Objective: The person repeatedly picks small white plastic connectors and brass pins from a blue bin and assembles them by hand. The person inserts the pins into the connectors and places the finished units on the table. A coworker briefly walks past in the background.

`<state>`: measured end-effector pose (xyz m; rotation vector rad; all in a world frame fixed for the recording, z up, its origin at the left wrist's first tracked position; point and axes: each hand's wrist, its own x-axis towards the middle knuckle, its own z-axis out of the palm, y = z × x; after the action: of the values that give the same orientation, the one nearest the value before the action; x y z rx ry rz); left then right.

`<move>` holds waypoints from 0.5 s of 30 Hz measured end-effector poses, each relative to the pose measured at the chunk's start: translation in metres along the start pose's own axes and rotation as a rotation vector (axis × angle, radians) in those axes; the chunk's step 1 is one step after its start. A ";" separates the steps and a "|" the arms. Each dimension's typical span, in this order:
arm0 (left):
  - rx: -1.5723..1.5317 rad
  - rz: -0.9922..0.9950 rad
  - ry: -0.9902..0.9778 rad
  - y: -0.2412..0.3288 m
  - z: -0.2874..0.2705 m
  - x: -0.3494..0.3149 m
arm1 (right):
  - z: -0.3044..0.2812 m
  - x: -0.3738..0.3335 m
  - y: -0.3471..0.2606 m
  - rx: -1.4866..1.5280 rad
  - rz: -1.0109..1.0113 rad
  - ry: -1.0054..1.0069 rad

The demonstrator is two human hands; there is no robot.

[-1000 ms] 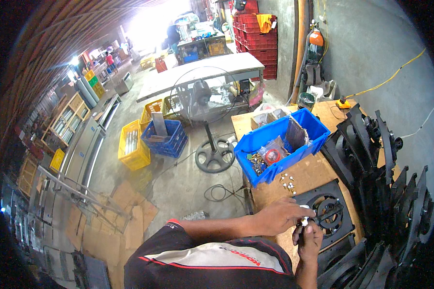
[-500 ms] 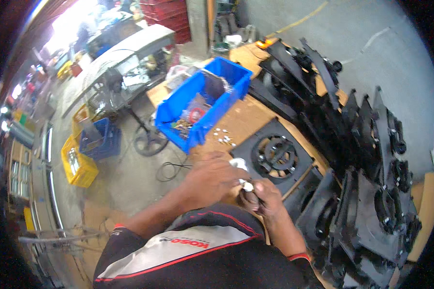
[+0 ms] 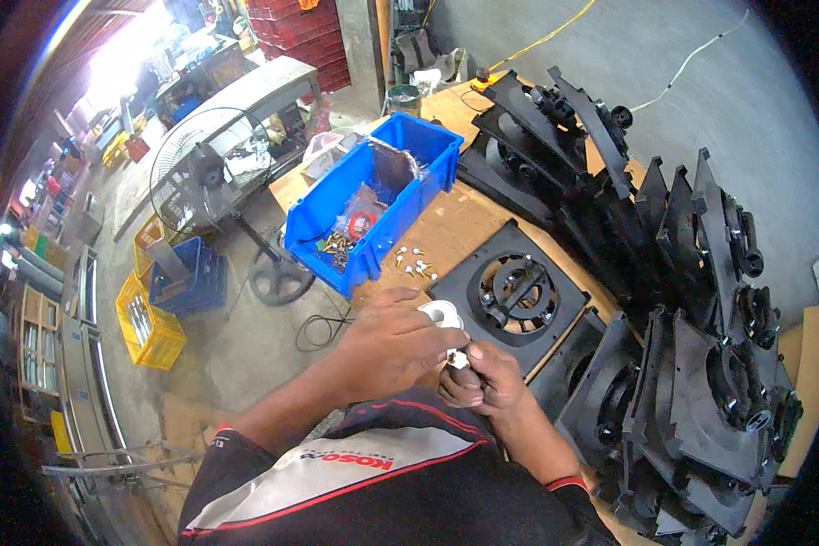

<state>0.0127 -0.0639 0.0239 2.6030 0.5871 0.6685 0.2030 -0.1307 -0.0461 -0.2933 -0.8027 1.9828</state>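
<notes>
A roll of white tape (image 3: 439, 315) pokes out past the fingers of my left hand (image 3: 382, 348), which is closed on it. My left fingertips reach over to the small fitting (image 3: 457, 359), which has a white end and a dark opening. The thumb and curled fingers of my right hand (image 3: 490, 382) pinch that fitting. Just beyond the hands, several small brass fittings (image 3: 416, 264) with white ends lie loose on the wooden table (image 3: 450, 223). A black square plate (image 3: 461, 289) with a round vented opening lies flat beside them.
A blue bin (image 3: 366, 205) holding small metal parts and plastic bags stands at the table's far left. Many black plates (image 3: 692, 391) are stacked upright along the right side. On the floor at left are a pedestal fan (image 3: 211, 168) and a yellow crate (image 3: 150, 314).
My hands have shifted slightly, and the white roll and the fitting now show more clearly. My left fingertips have come closer over the fitting. The whole view has tilted a little.
</notes>
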 end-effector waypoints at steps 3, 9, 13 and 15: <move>0.013 -0.040 -0.016 0.001 -0.002 0.002 | -0.001 0.001 0.000 -0.044 0.013 0.059; -0.156 -0.190 -0.077 -0.005 0.003 -0.003 | 0.016 -0.002 -0.016 -0.529 -0.201 0.271; -0.251 -0.232 -0.116 -0.001 0.002 -0.003 | 0.011 -0.007 -0.022 -0.723 -0.273 0.275; -0.226 -0.251 -0.127 0.001 0.001 -0.003 | 0.012 -0.006 -0.025 -0.766 -0.296 0.270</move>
<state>0.0110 -0.0664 0.0219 2.2928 0.7364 0.4571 0.2178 -0.1322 -0.0217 -0.8135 -1.3147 1.2597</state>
